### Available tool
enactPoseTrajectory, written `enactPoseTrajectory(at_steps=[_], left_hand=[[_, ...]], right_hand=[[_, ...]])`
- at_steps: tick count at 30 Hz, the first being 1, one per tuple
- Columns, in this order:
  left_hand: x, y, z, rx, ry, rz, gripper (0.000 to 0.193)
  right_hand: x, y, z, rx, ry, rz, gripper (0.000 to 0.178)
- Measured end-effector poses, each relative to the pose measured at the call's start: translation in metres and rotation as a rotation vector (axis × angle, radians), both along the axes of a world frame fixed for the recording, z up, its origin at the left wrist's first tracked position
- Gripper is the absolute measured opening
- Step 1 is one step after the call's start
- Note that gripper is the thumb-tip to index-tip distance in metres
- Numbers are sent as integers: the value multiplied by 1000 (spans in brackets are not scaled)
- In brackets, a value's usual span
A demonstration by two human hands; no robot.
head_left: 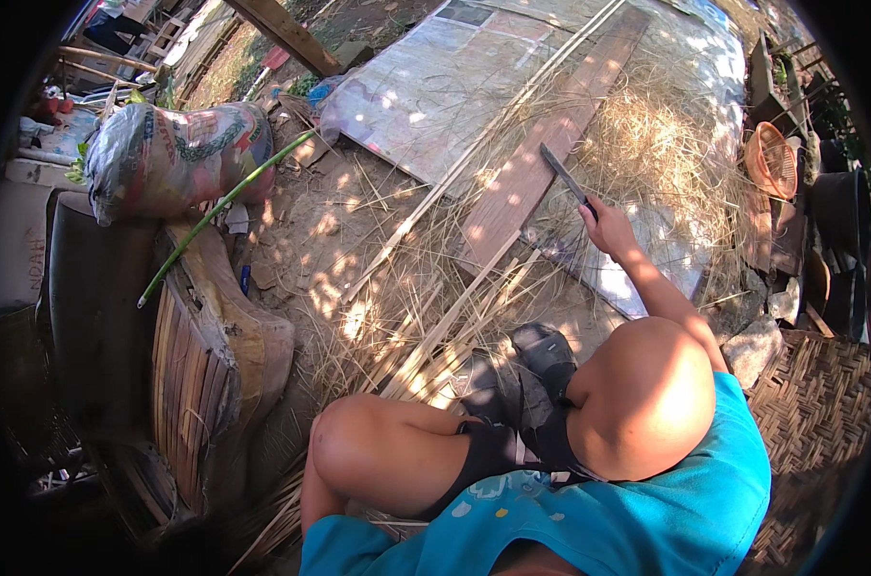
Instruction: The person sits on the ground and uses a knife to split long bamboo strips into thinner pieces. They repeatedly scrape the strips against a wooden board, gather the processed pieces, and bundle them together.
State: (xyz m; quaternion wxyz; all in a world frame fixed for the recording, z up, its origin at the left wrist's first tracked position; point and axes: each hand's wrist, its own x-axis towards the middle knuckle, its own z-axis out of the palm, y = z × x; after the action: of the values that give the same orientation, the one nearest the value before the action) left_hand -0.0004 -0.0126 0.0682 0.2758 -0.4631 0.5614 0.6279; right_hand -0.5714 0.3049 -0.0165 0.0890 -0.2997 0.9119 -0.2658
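My right hand is closed around the dark handle of a long knife. Its blade points up and to the left, over or on a long brown wooden board; I cannot tell whether it touches. Just to the right of the blade lies a pile of fine straw-coloured shavings. My left upper arm drops beside my left knee, and the hand there is hidden from sight. Split bamboo strips lie on the ground in front of my feet, some running up alongside the board.
A printed sheet is spread under the board and shavings. To the left are a stuffed sack, a green bamboo stick and a slatted wooden piece. An orange basket, a rock and a woven mat lie right.
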Motion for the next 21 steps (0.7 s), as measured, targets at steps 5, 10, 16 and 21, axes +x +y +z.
enactPoseTrajectory(at_steps=[5,10,16,21], left_hand=[[21,1,20,-451,67,57,60],[-42,-37,-13,-874,197,5,75],[-191,-50,-55,-1060,210,-87,73],[-280,-57,-118,-1214,261,-317,82]], right_hand=[[42,-8,3,-79,-191,-76,45],[71,0,-3,-89,-270,-130,48],[90,17,29,-62,-343,-107,50],[109,14,22,-187,-594,-217,50]])
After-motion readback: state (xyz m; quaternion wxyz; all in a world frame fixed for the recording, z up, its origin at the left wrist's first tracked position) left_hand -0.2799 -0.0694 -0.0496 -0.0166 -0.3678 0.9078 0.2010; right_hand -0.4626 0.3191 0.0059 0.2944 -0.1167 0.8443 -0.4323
